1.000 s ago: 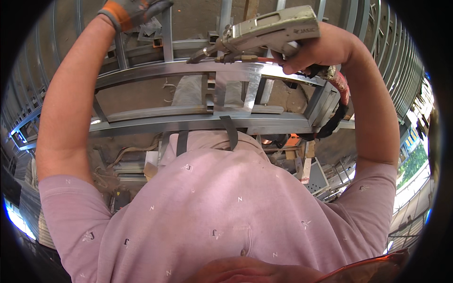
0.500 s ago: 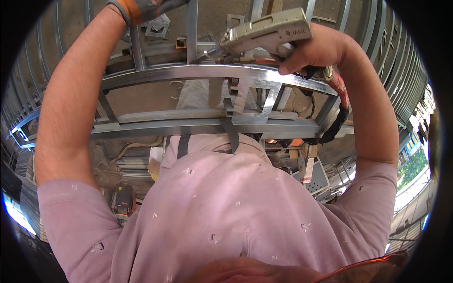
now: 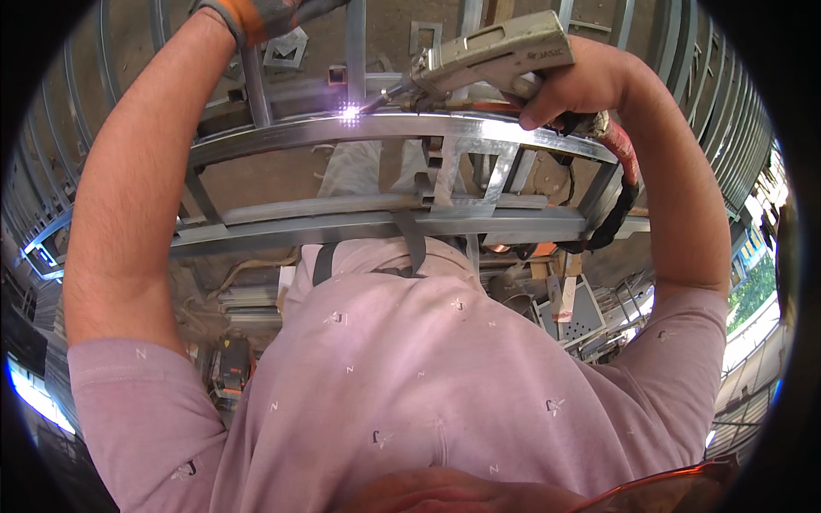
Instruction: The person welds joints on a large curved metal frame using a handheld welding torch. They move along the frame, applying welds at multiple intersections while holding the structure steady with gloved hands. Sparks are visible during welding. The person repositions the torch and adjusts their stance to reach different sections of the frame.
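Right at the far edge of the steel frame, a bright violet-white spark burns at the tip of a welding torch, just where an upright bar meets the rail. The person's right hand, bare, is wrapped firmly around the torch's handle, so the torch body lies across toward the left, over the far edge, with its nozzle slanting down to the metal. A red-sleeved cable drops from the grip past the frame's right end, turning black lower down. The left hand, in an orange and grey glove, is stretched out beyond the far edge, left of the spark and well apart from the torch; its fingers are partly out of sight, and I can't tell whether they grip the bar or only rest near it. Between the far rail and the near rail, toward the right, sits a plate with a window cut in it. The person stands close against the near edge in a pink shirt. Around them, the brown floor carries metal offcuts, a perforated panel and a dark box; long steel bars line the right side, with greenery showing past them.
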Motion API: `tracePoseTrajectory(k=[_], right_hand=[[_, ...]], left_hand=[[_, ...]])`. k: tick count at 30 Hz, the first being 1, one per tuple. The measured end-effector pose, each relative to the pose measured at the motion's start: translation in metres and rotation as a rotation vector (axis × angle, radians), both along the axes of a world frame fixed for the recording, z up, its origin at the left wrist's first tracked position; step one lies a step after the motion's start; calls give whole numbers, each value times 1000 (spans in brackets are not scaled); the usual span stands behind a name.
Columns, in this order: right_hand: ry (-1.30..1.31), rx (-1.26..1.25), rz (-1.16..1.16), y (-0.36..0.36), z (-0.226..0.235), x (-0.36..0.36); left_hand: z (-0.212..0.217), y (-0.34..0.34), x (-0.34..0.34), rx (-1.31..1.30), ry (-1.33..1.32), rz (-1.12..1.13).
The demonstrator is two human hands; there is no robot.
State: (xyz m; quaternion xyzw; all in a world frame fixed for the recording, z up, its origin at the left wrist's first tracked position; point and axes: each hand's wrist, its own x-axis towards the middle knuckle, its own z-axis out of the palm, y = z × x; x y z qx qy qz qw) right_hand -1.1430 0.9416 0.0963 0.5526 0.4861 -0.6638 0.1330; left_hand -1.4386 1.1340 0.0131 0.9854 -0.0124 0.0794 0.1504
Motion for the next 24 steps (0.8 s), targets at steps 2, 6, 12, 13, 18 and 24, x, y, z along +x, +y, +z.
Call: tracePoseTrajectory(k=[2, 6, 12, 13, 18, 24], right_hand=[[20, -10, -3, 1, 1, 2], [19, -56, -6, 5, 2, -3], [1, -54, 23, 6, 1, -3], [1, -49, 24, 5, 0, -2], [-36, -41, 11, 3, 0, 0], [-45, -81, 17, 5, 0, 2]], left_hand=[[2, 1, 4, 25, -71, -20], [-5, -2, -3, 17, -63, 24], [-5, 3, -3, 22, -67, -3], [-1, 3, -1, 26, -40, -8], [5, 1, 1, 14, -32, -2], [1, 2, 2, 15, -34, -7]])
